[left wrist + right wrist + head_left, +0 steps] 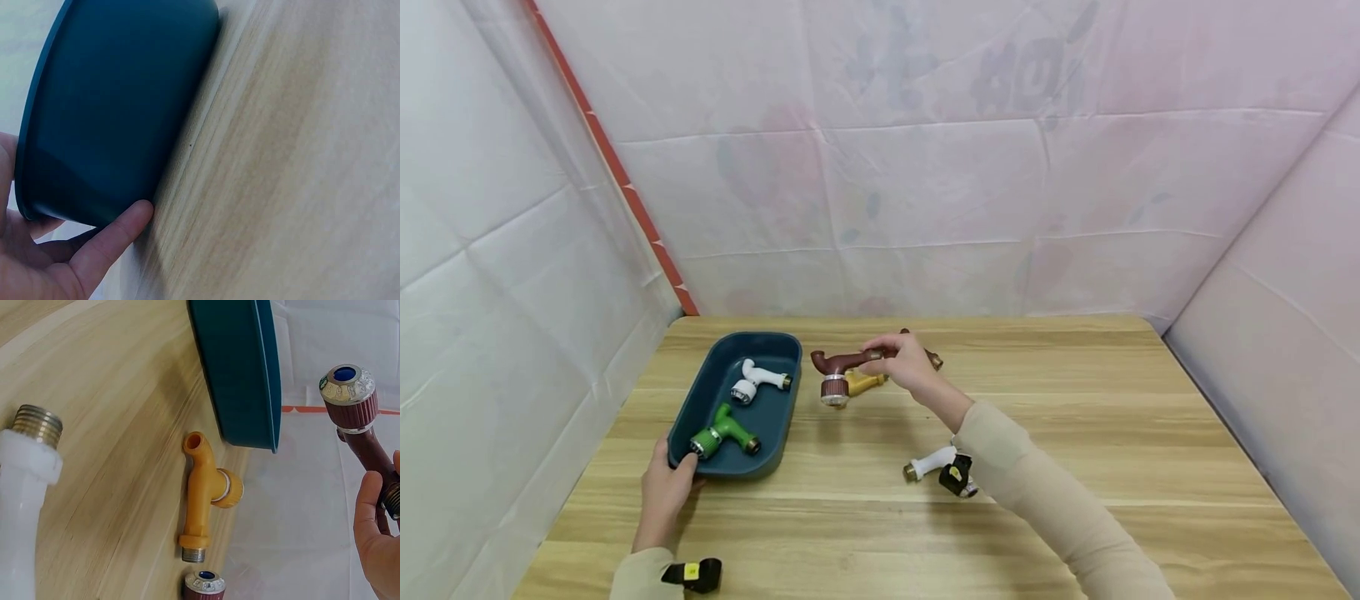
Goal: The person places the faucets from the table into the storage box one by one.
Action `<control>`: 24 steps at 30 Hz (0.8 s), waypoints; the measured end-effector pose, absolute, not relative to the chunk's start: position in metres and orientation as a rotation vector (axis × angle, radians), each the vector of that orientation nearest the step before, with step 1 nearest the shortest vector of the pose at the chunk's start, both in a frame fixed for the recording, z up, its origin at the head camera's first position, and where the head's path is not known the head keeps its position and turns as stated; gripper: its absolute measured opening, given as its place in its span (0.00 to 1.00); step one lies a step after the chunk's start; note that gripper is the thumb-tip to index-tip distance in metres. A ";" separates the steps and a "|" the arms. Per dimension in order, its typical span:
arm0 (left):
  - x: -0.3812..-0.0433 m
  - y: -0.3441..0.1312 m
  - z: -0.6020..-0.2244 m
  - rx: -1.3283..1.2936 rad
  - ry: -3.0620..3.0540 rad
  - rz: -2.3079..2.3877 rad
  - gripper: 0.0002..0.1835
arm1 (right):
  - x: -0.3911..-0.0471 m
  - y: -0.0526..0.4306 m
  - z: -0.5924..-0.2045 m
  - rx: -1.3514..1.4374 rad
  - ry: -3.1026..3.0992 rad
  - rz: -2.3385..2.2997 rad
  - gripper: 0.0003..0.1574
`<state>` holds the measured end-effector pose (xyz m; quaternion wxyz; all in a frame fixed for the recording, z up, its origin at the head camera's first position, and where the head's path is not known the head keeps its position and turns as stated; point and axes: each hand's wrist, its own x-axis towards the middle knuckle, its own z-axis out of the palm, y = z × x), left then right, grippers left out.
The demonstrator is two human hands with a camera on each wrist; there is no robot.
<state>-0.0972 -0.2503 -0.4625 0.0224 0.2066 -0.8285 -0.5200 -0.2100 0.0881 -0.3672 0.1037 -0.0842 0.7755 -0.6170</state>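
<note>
My right hand [912,367] pinches a dark brown tap [842,362] by its threaded end, holding it up above the table. In the right wrist view its ribbed knob [353,412] points up, with a blue centre on a silvery cap. Below lies a yellow tap [200,500], partly covered by the brown one in the head view. My left hand [664,493] grips the near left corner of a dark teal tub [796,367], thumb at the rim, fingers against the outer wall. Inside the tub lie a white tap [764,377] and a green tap [727,428].
Another brown tap [935,360] lies behind my right hand, mostly hidden. A second white tap [934,461] rests on the wooden table [1120,433] under my right forearm, partly covered by the wrist camera. White sheeting [925,192] hangs behind and beside the table.
</note>
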 end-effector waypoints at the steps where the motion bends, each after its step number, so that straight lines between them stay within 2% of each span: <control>1: -0.097 -0.251 -0.462 0.641 -2.568 -1.609 0.30 | -0.210 0.087 -0.367 -0.247 2.286 -1.818 0.18; 14: -0.097 -0.251 -0.462 0.636 -2.567 -1.603 0.31 | -0.217 0.064 -0.367 -0.167 2.224 -1.800 0.19; 24: -0.099 -0.247 -0.460 0.652 -2.552 -1.630 0.31 | -0.223 0.047 -0.365 -0.208 2.214 -1.794 0.19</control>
